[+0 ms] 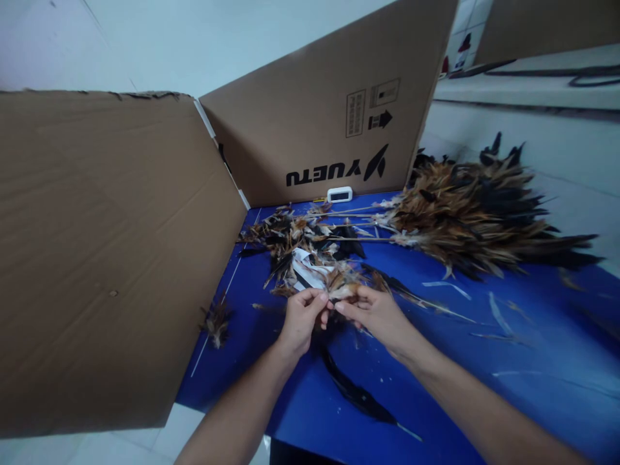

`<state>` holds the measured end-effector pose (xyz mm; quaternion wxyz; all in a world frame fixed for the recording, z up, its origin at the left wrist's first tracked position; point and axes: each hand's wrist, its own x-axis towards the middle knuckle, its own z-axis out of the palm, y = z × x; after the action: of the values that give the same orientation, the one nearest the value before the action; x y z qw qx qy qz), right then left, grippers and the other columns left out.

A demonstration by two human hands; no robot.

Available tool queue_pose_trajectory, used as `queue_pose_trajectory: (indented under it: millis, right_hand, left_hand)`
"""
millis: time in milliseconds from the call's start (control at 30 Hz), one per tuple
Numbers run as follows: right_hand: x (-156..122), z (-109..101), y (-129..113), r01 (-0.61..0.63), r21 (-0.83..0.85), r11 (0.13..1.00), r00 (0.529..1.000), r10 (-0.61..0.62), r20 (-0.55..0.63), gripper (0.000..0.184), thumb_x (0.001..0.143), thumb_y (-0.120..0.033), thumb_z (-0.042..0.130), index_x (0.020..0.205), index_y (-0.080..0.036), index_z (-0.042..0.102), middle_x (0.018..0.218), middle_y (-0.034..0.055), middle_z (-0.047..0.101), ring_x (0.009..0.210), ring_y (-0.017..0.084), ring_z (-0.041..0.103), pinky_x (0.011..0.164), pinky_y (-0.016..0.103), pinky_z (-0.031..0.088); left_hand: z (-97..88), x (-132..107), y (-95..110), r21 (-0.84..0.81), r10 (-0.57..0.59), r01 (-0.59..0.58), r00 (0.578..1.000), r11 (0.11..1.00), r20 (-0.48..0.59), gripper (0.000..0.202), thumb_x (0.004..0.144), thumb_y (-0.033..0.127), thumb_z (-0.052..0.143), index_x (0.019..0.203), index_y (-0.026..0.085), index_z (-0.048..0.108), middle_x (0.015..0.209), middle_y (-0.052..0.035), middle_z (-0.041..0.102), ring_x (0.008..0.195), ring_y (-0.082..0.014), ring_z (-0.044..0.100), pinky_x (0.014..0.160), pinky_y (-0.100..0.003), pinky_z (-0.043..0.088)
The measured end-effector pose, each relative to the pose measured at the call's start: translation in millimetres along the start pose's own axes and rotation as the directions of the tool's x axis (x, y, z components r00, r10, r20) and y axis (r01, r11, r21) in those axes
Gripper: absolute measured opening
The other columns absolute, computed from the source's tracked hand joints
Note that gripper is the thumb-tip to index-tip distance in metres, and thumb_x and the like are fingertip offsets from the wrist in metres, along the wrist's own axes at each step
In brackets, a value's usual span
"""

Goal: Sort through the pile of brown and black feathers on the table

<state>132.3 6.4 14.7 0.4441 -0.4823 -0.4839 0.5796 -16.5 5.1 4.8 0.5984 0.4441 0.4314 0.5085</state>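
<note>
My left hand (pixel 303 320) is closed in a pinch, its fingertips meeting those of my right hand at the base of a small tuft of feathers (pixel 345 284). My right hand (pixel 380 320) pinches the brown and pale tuft between thumb and fingers. What exactly sits in the left fingertips is too small to make out. Just beyond the hands, strips of white paper (pixel 305 268) lie among a pile of loose brown and black feathers (pixel 276 236). Nearer to me, a long black feather (pixel 358 394) rests on the blue table (pixel 310 413).
Cardboard panels stand on the left (pixel 106 258) and at the back (pixel 310 116). A small white device (pixel 340 194) sits against the back panel. Feather dusters (pixel 469 210) on thin sticks lie at the right. A feather clump (pixel 216 323) is near the left panel.
</note>
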Motion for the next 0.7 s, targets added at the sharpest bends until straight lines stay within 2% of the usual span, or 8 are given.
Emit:
queue_pose_trajectory:
  millis: [200,500,700]
  right_hand:
    - [0.0,4.9,7.3,0.005,-0.019,1.0,0.997,-0.006,-0.073,0.028,0.063,-0.042,0.068,0.072,-0.016,0.063,0.054,-0.0015,0.057,0.046,0.009,0.045,0.043,0.022,0.034]
    - [-1.3,5.6,3.4,0.092,-0.057,0.994,0.993,-0.096,-0.062,0.02,0.067,-0.037,0.064,0.065,-0.017,0.059,0.055,-0.0017,0.057,0.045,0.008,0.046,0.042,0.021,0.035]
    - [0.1,8.8,7.7,0.03,-0.041,0.999,0.993,-0.035,-0.115,0.015,0.064,-0.03,0.061,0.068,-0.016,0.06,0.053,-0.0015,0.057,0.045,0.009,0.047,0.044,0.022,0.038]
  left_hand:
    - [1.6,-1.7,-0.9,0.06,0.022,-0.022,1.0,0.998,0.01,0.028,0.075,0.038,0.064,0.071,0.011,0.06,0.062,-0.0006,0.058,0.042,-0.0041,0.043,0.038,-0.016,0.037]
    - [3.3,-3.4,-1.6,0.229,0.019,-0.016,1.0,0.973,-0.009,0.028,0.075,0.04,0.062,0.071,0.012,0.061,0.052,0.0019,0.054,0.039,-0.0051,0.044,0.037,-0.016,0.036]
    - [4.5,-3.3,-3.3,0.252,0.056,-0.052,0.998,0.966,-0.009,0.028,0.077,0.04,0.059,0.069,0.013,0.06,0.048,0.0034,0.051,0.039,-0.0056,0.043,0.037,-0.016,0.035]
